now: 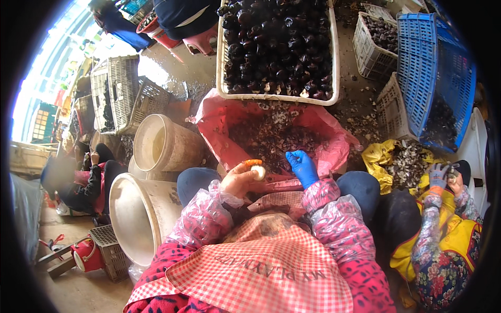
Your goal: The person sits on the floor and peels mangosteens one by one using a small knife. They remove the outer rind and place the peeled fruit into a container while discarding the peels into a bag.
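In my bare left hand [238, 179] is a peeled, whitish water chestnut [258, 172], pinched between thumb and fingers. An orange covering [252, 162] wraps one finger of that hand. To its right, my right hand [303, 168] wears a blue glove with the fingers curled in; whether a small tool sits inside the fist is hidden. Both hands hover over the near edge of an open pink plastic bag [211, 117] that holds dark and pale peelings [270, 133]. Beyond the bag, a white plastic crate [336, 58] is filled with dark, unpeeled water chestnuts [278, 47].
White buckets [150, 219] lie tipped at my left, near stacked crates [123, 92]. A blue crate [417, 70] leans at the right beside a yellow bag [377, 160] of peelings. Co-workers sit close on the right [446, 242] and at the left [86, 180].
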`<state>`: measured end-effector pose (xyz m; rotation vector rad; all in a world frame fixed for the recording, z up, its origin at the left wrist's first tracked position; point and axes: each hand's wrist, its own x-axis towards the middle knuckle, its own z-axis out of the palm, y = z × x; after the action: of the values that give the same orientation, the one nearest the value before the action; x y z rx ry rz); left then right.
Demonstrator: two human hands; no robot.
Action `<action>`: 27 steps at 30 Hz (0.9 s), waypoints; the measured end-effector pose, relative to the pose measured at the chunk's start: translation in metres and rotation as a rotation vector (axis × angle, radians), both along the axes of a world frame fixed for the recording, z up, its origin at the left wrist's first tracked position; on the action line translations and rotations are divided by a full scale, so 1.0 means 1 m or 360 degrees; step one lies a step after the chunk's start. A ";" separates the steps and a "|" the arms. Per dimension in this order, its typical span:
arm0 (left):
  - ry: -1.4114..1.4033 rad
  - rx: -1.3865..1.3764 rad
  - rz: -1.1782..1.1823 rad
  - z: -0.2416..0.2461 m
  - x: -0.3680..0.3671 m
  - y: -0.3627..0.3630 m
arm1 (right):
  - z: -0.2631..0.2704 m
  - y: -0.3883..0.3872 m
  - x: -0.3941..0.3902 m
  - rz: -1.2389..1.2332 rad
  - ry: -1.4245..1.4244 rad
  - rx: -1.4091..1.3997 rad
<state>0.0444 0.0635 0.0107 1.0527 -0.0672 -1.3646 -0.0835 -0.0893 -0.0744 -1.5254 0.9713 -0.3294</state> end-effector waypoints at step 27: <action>0.0253 -0.0088 -0.0077 -0.010 0.003 0.005 | 0.015 0.013 0.001 0.0605 -0.0577 -0.0469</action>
<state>0.0472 0.0680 0.0007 0.8985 -0.0125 -1.4780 -0.0827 -0.0764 -0.0596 -1.7992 0.3468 -0.4696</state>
